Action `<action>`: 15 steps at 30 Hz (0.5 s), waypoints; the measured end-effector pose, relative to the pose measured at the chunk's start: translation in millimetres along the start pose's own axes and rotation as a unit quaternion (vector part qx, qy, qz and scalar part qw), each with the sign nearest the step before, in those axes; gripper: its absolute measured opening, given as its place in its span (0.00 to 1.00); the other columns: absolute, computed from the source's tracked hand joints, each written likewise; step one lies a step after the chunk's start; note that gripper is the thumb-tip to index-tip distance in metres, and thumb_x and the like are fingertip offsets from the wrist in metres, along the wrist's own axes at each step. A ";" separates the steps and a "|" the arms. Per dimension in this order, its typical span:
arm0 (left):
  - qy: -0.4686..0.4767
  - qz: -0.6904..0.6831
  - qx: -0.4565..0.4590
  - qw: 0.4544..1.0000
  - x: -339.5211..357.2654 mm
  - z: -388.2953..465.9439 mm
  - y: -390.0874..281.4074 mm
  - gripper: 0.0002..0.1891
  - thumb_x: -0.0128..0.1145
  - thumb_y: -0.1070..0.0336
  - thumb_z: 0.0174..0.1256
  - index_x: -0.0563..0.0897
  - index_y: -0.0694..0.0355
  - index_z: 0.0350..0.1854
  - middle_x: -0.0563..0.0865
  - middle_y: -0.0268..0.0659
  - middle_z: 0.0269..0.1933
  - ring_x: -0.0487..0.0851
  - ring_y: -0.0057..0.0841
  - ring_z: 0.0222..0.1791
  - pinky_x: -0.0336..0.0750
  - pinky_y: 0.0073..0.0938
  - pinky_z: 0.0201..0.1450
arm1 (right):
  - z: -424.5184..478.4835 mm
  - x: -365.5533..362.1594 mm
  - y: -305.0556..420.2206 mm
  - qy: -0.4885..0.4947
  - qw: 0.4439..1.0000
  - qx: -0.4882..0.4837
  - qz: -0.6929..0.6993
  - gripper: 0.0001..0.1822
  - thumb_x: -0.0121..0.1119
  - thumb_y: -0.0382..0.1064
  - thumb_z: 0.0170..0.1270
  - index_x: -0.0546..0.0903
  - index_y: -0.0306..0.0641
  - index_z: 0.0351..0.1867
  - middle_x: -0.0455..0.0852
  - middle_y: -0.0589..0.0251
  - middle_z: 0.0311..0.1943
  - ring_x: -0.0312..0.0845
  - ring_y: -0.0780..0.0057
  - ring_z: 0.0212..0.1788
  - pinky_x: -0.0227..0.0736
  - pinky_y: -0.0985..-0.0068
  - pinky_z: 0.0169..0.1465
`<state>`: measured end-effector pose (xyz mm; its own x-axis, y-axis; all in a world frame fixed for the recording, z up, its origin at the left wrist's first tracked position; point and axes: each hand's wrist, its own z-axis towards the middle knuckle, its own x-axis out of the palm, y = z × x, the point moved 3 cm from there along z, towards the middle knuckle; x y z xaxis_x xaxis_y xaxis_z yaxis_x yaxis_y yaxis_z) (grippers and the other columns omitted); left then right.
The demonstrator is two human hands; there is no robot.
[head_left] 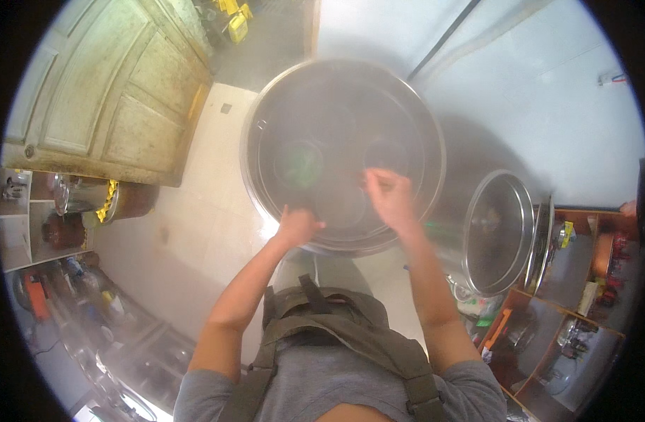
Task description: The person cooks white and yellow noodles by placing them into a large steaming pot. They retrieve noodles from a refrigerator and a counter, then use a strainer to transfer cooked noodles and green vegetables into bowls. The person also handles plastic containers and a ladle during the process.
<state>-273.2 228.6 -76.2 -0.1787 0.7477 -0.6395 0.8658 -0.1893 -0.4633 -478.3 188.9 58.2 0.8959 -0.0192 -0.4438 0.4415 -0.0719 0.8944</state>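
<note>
A large round metal vessel with a broad rim stands before me, its inside hazy and blurred. Over the near left part of it is my left hand, fingers mostly curled, thumb out; whether it grips anything is unclear. My right hand is over the right half, fingers bent and smeared by motion, and what it may hold cannot be made out. A blurred green round patch shows inside the vessel, left of my right hand. A second deep metal pot is beside my right forearm.
An old panelled wooden door stands at the left, near shelves with metal pots. A yellow container is beyond the vessel. Wooden shelves with jars and boxes line the right, below a pale wall.
</note>
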 end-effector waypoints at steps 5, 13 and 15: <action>-0.055 0.023 0.003 0.998 -9.3 -8.7 -7.0 0.21 0.44 0.47 0.68 0.84 0.58 0.37 0.83 0.45 0.41 0.77 0.42 0.50 0.47 0.58 0.68 | 20.7 103.6 -58.0 0.011 0.993 -0.065 -0.097 0.14 0.53 0.43 0.62 0.84 0.36 0.40 0.84 0.49 0.40 0.80 0.53 0.43 0.75 0.65 0.46; -0.049 -0.043 0.018 0.998 -9.6 -6.1 -11.3 0.22 0.50 0.48 0.65 0.83 0.66 0.37 0.83 0.49 0.37 0.80 0.42 0.44 0.66 0.46 0.57 | 61.7 140.6 -107.0 0.107 0.979 -0.016 -0.175 0.18 0.50 0.46 0.64 0.82 0.32 0.40 0.85 0.48 0.36 0.81 0.55 0.41 0.75 0.64 0.46; -0.027 -0.129 0.009 0.991 0.4 6.5 -5.6 0.21 0.52 0.49 0.65 0.82 0.67 0.34 0.83 0.47 0.31 0.82 0.40 0.37 0.73 0.40 0.47 | 65.5 93.6 -49.5 0.103 0.990 0.092 -0.033 0.20 0.51 0.47 0.65 0.82 0.29 0.36 0.86 0.52 0.29 0.84 0.65 0.36 0.76 0.67 0.42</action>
<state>-281.2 225.8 -77.8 -0.4180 0.7378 -0.5301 0.7794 -0.0085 -0.6264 -419.5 125.4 -31.3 0.8645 0.1939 -0.4637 0.5004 -0.2464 0.8300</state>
